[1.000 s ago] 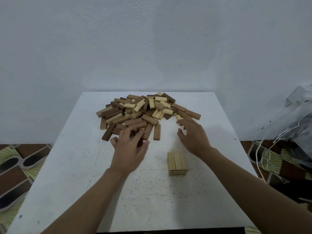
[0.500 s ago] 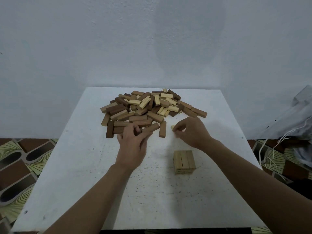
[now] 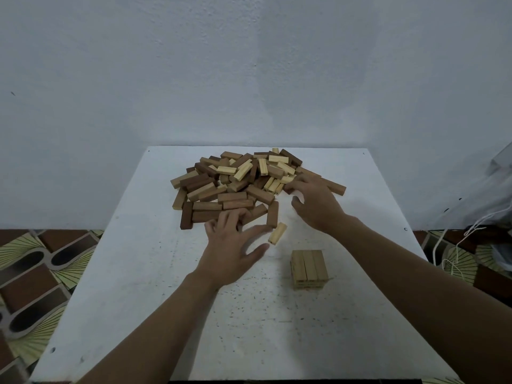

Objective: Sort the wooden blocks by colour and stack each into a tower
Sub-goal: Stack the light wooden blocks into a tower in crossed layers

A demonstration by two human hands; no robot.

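Observation:
A heap of wooden blocks (image 3: 238, 181) in pale, mid-brown and dark brown lies at the far middle of the white table (image 3: 138, 300). A short tower of pale blocks (image 3: 309, 268) stands nearer me on the right. One loose pale block (image 3: 277, 233) lies between heap and tower. My left hand (image 3: 232, 250) rests flat with spread fingers at the heap's near edge, its fingertips touching brown blocks. My right hand (image 3: 315, 202) reaches into the heap's right side, fingers curled over blocks; whether it grips one is hidden.
The table stands against a pale blue wall. Patterned floor tiles (image 3: 36, 273) show on both sides. A clear plastic bag with white cords (image 3: 476, 217) lies beyond the table's right edge.
My right hand let go of the pale block, which now lies loose near the tower, and moved back to the heap's right side. My left hand spread its fingers open.

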